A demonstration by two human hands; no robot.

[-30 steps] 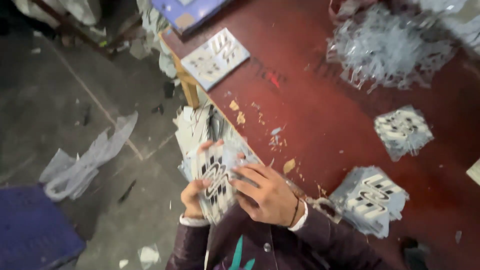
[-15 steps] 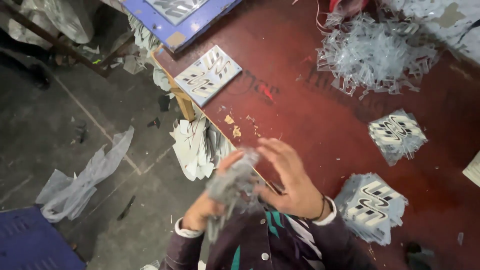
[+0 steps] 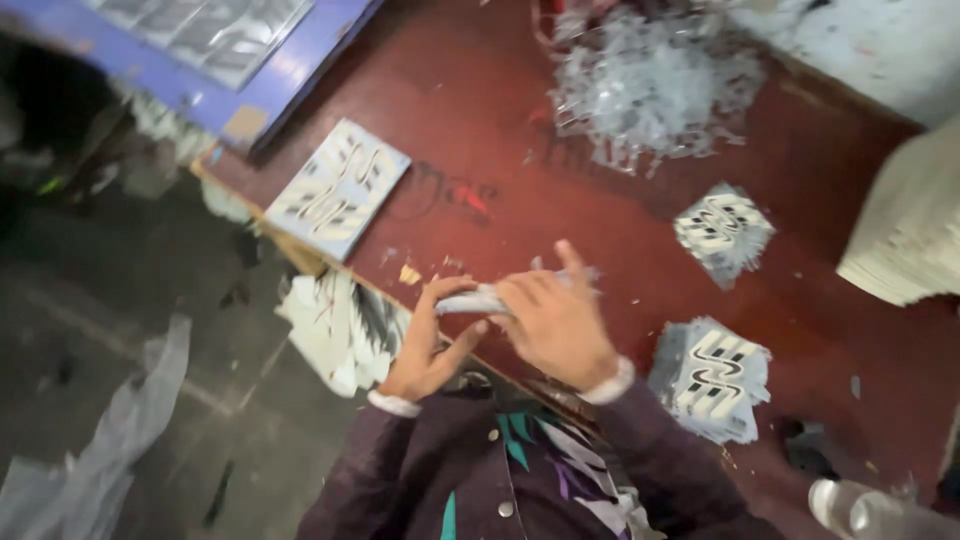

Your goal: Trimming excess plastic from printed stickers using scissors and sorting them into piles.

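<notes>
Both my hands hold a thin grey-white die-cut sheet [image 3: 478, 299] edge-on over the near edge of the dark red table [image 3: 560, 200]. My left hand [image 3: 430, 345] pinches its left end from below. My right hand [image 3: 555, 320] lies over its right part, fingers spread across it. To the right of my right hand sits a small stack of cut pieces [image 3: 712, 378], and a second small stack [image 3: 722, 232] lies farther back.
A flat patterned sheet [image 3: 338, 190] lies at the table's left corner. A heap of clear plastic scraps [image 3: 650, 85] is at the back. A blue board [image 3: 210, 60] sits upper left. White offcuts [image 3: 335, 330] and a plastic bag [image 3: 110, 450] lie on the floor. A pale stack [image 3: 910, 230] is at right.
The sheet went from flat and facing me to crumpled, then to edge-on and level. My hands rose over the table edge, and the view shifted right and closer.
</notes>
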